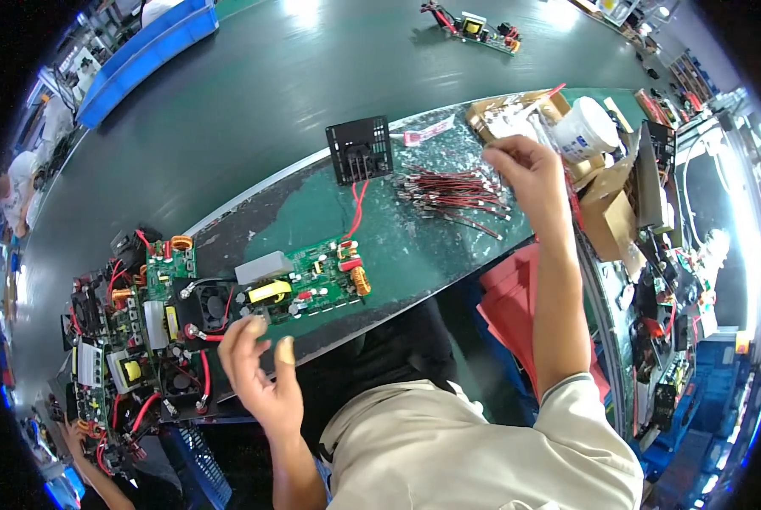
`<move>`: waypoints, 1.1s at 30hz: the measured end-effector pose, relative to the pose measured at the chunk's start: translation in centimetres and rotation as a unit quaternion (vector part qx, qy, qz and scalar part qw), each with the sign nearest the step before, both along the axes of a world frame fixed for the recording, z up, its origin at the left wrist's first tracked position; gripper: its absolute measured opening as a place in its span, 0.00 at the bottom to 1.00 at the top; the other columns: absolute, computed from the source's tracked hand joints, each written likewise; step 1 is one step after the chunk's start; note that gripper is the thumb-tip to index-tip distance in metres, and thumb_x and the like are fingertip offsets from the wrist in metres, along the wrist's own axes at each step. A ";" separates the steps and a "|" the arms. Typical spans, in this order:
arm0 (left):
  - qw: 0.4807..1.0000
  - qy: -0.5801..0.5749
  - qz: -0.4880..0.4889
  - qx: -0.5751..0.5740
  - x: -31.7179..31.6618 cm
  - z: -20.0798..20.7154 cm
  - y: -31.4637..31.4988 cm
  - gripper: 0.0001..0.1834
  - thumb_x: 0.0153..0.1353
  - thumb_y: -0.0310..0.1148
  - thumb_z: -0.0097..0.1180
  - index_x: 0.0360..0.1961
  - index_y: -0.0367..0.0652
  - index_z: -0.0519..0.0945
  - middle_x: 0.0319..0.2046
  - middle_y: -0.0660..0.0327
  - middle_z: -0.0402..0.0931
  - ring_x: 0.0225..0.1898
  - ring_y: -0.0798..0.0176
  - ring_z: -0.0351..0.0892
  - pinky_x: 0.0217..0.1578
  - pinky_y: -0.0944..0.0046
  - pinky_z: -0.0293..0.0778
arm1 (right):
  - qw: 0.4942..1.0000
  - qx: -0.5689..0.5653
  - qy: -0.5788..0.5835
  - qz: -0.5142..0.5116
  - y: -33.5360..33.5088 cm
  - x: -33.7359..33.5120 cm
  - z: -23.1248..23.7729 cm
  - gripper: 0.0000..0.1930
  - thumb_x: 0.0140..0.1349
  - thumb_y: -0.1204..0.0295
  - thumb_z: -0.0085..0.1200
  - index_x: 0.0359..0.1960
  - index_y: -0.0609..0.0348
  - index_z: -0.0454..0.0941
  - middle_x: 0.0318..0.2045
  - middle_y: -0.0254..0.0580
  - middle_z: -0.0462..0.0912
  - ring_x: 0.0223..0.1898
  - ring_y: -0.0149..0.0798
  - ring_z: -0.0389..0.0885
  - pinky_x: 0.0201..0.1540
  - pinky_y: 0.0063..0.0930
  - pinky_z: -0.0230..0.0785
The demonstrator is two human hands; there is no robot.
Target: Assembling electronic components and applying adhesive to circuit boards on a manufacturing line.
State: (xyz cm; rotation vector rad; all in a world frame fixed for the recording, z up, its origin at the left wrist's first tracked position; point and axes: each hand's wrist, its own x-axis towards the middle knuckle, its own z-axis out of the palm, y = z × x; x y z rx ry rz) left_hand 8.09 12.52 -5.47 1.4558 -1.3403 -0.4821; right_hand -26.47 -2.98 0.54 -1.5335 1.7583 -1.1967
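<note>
My left hand (265, 374) is raised beside the near edge of a green circuit board (312, 276), its fingers apart and nothing in them; a yellowish covering shows on the thumb tip. The board carries a grey heatsink, a yellow transformer and copper coils. Red wires run from it to a black vented panel (360, 151) standing at the bench's far edge. Over the right part of the bench, my right hand (525, 174) has thumb and forefinger pinched together; anything between them is too small to make out. Below it lies a bundle of thin red-and-black wires (452, 189).
Several assembled boards with fans and thick red cables (134, 340) crowd the left end. A white tub (586, 129) and cardboard boxes (610, 223) stand at the right. Another board (474, 30) sits on the green conveyor (295, 93), near a blue bin (147, 64). Another person's hand (74, 438) shows lower left.
</note>
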 end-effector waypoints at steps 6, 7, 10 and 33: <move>0.896 0.348 -0.216 0.173 -5.9 -0.3 -3.9 0.17 0.63 0.25 0.60 0.54 0.36 0.76 0.49 0.59 0.78 0.47 0.64 0.81 0.47 0.68 0.75 | 0.904 0.006 -0.419 0.085 2.2 5.3 0.4 0.03 0.65 0.76 0.58 0.38 0.60 0.78 0.32 0.33 0.81 0.32 0.27 0.79 0.31 0.18 0.72; 0.884 0.376 -0.233 0.150 -6.9 -0.3 -4.4 0.17 0.64 0.25 0.60 0.54 0.36 0.76 0.49 0.59 0.78 0.47 0.64 0.81 0.48 0.67 0.75 | 0.883 0.004 -0.460 0.092 2.9 6.8 -0.3 0.03 0.65 0.77 0.58 0.38 0.60 0.78 0.32 0.34 0.81 0.32 0.27 0.80 0.31 0.18 0.72; 0.869 0.402 -0.228 0.178 -7.4 0.1 -4.8 0.19 0.64 0.24 0.59 0.57 0.37 0.74 0.50 0.59 0.78 0.50 0.64 0.80 0.51 0.67 0.74 | 0.852 0.029 -0.513 0.103 4.3 10.8 -1.6 0.02 0.65 0.77 0.59 0.37 0.58 0.78 0.32 0.34 0.81 0.32 0.27 0.80 0.31 0.19 0.72; 0.916 0.388 -0.089 0.052 -1.3 -2.1 -1.2 0.18 0.64 0.17 0.57 0.56 0.34 0.74 0.46 0.55 0.80 0.50 0.64 0.80 0.53 0.65 0.76 | 0.855 0.170 -0.408 0.273 7.1 16.6 -6.3 0.06 0.65 0.81 0.56 0.42 0.69 0.80 0.33 0.42 0.84 0.34 0.33 0.84 0.37 0.26 0.77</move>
